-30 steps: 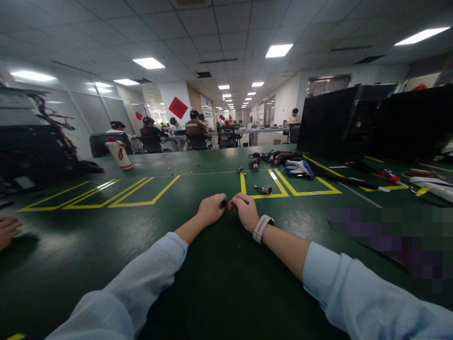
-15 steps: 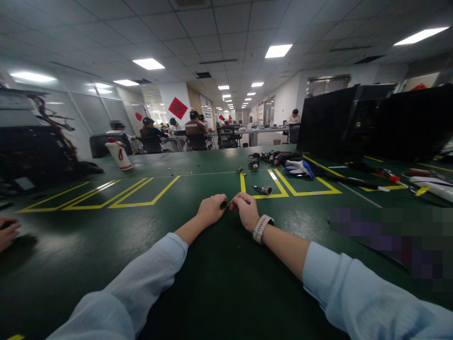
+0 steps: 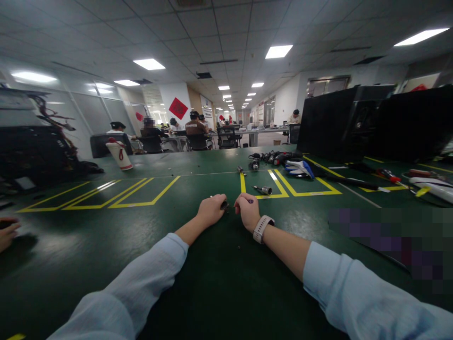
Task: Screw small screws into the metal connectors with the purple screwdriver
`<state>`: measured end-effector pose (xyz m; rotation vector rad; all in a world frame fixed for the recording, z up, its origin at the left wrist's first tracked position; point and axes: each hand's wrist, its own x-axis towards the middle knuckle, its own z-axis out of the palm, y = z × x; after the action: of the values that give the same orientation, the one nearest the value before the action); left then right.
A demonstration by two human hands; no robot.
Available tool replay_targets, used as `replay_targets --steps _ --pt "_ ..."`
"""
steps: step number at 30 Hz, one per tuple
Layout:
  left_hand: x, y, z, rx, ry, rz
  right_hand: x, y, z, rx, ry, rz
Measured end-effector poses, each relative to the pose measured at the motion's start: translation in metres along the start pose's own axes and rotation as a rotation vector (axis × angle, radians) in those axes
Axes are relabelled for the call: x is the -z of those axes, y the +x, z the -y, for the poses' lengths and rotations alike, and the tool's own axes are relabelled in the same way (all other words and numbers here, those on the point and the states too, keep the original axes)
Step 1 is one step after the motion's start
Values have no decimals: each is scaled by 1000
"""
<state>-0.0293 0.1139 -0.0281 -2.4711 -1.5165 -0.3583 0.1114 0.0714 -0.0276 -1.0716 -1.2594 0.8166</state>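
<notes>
My left hand (image 3: 211, 209) is wrapped round a small metal cylindrical part (image 3: 223, 205), whose round dark end faces right. Just to its right, my right hand (image 3: 247, 210) has its fingers curled; a narrow gap lies between the hands. Whatever the right fingers may hold is too small to make out. Beyond the right hand, a metal part with a thin pointed shaft (image 3: 264, 190) lies on the green table (image 3: 198, 293). A tiny ring (image 3: 239, 247) lies nearer to me, between my forearms.
Behind are connectors and cables (image 3: 254, 164), a blue-and-white glove (image 3: 299, 169) and a small metal piece (image 3: 241, 171). A white cup (image 3: 120, 155) stands back left. Black cases stand at the right. Another person's hand (image 3: 7, 232) is at the left edge.
My right hand has drawn slightly right, away from the metal part in my left hand. Its fingers no longer touch that part. My left hand has barely moved.
</notes>
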Motion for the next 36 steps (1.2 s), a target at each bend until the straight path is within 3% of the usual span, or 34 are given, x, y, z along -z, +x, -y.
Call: replay_targets --steps 11,18,21,24,29,36 --pt "5 -2 -1 51 -75 -27 1 1 -3 -13 -43 -35" --pt "7 -13 0 108 -202 -123 0 7 -16 -30 -49 -48" --pt "8 -22 -1 19 -375 -157 0 7 -18 -33 -47 -42" --pt "8 -27 -3 -96 -455 -114 -1 7 -18 -29 -48 -50" --pt "7 -24 -4 -86 -445 -37 -1 5 -18 -38 -46 -65" --pt "3 -22 -2 -122 -437 -34 2 -3 -12 -42 -40 -76"
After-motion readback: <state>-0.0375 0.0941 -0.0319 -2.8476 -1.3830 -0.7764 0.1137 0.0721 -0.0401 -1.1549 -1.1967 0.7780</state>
